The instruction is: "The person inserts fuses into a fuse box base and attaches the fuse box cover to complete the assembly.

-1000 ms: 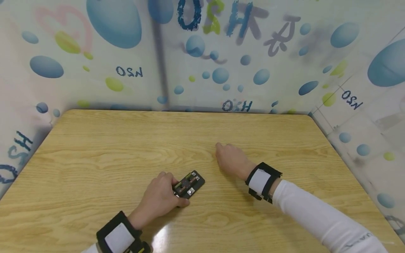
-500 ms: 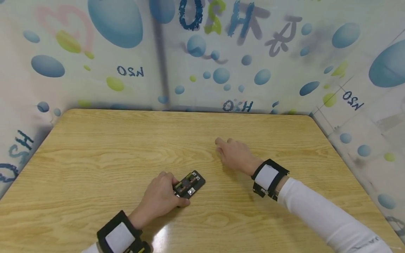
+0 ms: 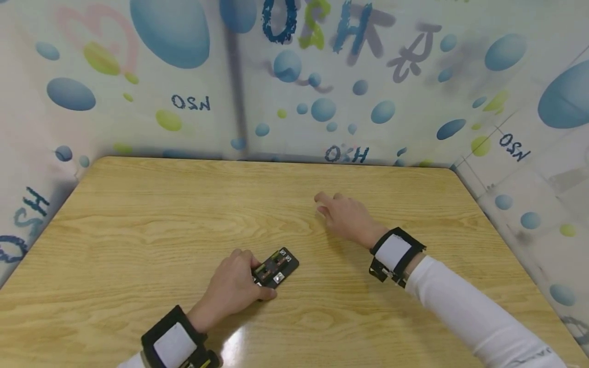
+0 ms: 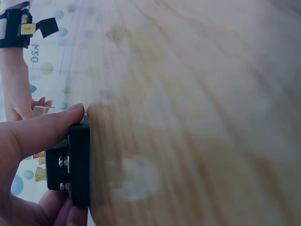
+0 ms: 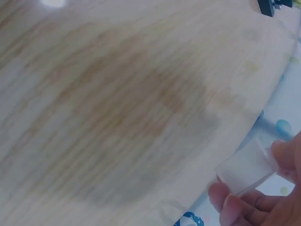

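Observation:
On the wooden table (image 3: 152, 220), my left hand (image 3: 232, 286) grips a small black block (image 3: 279, 267) between thumb and fingers. Silvery screw terminals and yellowish parts show on its top. In the left wrist view the black base (image 4: 81, 165) lies flat against the tabletop, thumb on one edge and fingers on the other. My right hand (image 3: 347, 219) is held over the table, farther back and to the right. It pinches a small clear, box-like plastic piece (image 5: 247, 167), seen in the right wrist view; the head view hides this piece.
Straps with camera mounts sit on both wrists (image 3: 398, 250). A patterned wall (image 3: 294, 133) with blue and green dots stands behind the table's far edge, and another side wall (image 3: 529, 194) runs along the right.
My right hand has moved slightly back and to the right, and its fingers have spread a little in the head view. The left hand and the black block have stayed in place.

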{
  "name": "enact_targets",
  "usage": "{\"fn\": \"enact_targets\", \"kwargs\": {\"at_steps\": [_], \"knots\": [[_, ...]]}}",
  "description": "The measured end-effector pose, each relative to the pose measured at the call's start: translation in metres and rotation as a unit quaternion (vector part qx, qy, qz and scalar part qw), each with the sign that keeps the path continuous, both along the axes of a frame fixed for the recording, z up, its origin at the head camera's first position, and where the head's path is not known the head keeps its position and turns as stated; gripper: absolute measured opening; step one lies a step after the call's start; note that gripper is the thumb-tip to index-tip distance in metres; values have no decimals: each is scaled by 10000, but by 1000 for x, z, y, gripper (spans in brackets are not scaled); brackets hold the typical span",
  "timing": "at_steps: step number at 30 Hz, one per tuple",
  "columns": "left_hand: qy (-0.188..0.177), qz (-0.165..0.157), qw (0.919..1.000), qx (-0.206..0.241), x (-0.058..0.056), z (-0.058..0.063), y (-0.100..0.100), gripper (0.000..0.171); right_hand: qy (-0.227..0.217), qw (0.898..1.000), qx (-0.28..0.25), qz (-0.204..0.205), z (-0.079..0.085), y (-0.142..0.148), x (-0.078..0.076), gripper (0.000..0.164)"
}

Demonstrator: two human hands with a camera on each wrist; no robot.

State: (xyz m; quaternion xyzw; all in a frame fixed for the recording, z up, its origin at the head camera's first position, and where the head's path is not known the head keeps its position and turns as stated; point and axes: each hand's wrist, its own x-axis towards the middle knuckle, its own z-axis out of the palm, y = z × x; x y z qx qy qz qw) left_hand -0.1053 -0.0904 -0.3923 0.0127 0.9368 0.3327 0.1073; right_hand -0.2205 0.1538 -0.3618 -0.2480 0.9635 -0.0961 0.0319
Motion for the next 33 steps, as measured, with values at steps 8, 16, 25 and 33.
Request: {"fn": "enact_targets", "kwargs": {"at_steps": [8,16,25,33], "knots": [[-4,16,10000,-5,1,0,0,63,-1,9999,-92,105,8,2,-4,32],[2,6,10000,-22,0,0,0,63,-94,9998,-131,71,17,0,-8,43],[-3,11,10000,-23,0,0,-1,62,-70,9998,-194,37,25,-6,-10,51],[23,4,10000,-44,0,-1,0,62,152,9995,-138,249,32,-15,-9,45]]}}
